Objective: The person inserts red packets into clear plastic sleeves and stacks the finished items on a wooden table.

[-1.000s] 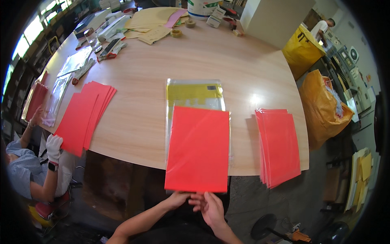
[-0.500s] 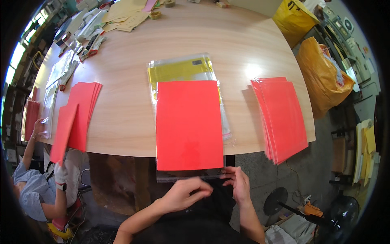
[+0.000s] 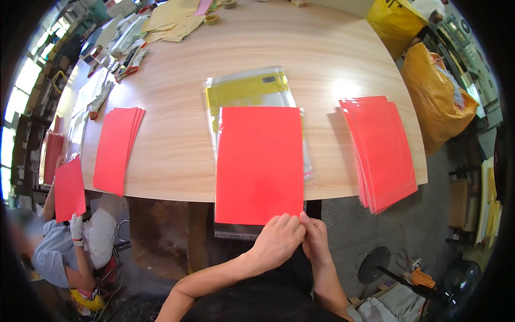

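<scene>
A red sheet point(image 3: 260, 161) lies inside a clear plastic bag point(image 3: 228, 231), whose flap hangs past the table's near edge. My left hand point(image 3: 280, 233) is closed at the bag's lower right corner, fingers curled over its edge. Right beside it, my right hand point(image 3: 316, 236) pinches the same corner, its thumb close to the other hand's fingers. What exactly lies between the fingertips is too small to make out beyond the bag's edge. Under the sheet, further back, rest more clear bags with a yellow panel point(image 3: 236, 88).
Bagged red sheets point(image 3: 382, 153) are stacked at the right, red sheets point(image 3: 117, 150) at the left. A co-worker point(image 3: 59, 252) at the far left holds a red sheet point(image 3: 70, 189). Scissors point(image 3: 129, 71), tape point(image 3: 212, 20) and papers lie at the back; an orange bag point(image 3: 437, 102) stands beyond the right edge.
My left hand has moved right to the bag's lower right corner and closed there, meeting my right hand. The co-worker's red sheet has swung away from the left stack. The view has shifted slightly.
</scene>
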A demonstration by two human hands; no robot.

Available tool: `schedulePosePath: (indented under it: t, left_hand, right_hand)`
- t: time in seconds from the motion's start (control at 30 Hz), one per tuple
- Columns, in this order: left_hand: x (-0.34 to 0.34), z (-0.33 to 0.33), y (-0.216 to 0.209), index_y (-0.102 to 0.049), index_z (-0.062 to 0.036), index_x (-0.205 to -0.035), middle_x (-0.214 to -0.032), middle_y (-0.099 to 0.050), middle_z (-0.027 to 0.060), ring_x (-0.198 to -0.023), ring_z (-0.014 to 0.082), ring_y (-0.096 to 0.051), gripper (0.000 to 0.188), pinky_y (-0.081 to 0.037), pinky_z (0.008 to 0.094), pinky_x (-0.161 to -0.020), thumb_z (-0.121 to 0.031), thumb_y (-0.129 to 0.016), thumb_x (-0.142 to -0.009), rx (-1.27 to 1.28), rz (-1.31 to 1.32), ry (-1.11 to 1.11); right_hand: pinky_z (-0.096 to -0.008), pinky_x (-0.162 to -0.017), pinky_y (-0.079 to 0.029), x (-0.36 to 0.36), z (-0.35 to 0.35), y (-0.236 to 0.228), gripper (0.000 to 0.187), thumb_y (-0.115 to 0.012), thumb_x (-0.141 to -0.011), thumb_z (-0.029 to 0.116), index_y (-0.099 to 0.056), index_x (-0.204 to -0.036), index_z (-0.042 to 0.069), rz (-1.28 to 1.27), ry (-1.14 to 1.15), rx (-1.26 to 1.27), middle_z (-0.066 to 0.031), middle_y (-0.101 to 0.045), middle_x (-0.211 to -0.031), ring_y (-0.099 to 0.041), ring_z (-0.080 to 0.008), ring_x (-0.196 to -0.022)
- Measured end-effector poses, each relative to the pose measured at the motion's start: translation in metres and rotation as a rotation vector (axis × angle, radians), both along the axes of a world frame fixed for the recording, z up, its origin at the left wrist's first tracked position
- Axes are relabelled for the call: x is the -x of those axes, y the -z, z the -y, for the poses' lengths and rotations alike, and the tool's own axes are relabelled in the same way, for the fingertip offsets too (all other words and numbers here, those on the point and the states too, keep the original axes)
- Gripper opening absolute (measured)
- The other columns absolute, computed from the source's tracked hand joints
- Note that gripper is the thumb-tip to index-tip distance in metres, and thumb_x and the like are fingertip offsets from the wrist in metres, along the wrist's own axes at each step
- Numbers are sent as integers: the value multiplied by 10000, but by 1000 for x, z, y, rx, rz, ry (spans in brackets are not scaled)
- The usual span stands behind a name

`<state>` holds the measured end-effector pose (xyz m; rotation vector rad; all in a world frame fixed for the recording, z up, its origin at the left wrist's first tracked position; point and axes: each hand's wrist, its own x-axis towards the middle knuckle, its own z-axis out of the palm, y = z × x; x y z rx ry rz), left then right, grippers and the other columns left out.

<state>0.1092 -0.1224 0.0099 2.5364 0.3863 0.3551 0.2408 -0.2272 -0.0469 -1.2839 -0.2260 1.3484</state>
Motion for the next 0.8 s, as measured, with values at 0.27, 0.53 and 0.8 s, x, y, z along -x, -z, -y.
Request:
schedulePosePath:
  t: [0.27,0.53,0.8]
  left_hand:
    - [243,-75,37,-682,-71,-861,-789,-609,5,-762,112,-582,50,-501,308,-681,-108,-714,-866,922,-352,-950]
    - [376,-20,161,-628,-31,-1126,-868,-623,43,-714,158,-561,613,-481,306,-660,-576,-374,-1010,1632,1228,-1719]
    - [204,-49,68,-650,-59,-1077,-964,-621,77,-766,203,-618,328,-526,305,-685,-49,-795,-784,64,250,-911]
  right_hand:
    - [-263,-633,-518,9,-8,-3,475,-582,-1016,379,-717,-806,-24,9,56,-7,-137,-731,-772,-704,-176,-706]
    - [-309,-688,-529,10,-7,-5,519,-408,-1078,414,-693,-937,4,59,130,-9,-112,-729,-861,-698,-181,-782]
    - [-317,-653,-456,-13,18,7,335,-767,-792,32,-631,-1099,25,1296,-45,-4,-79,-527,-790,-546,-199,-703]
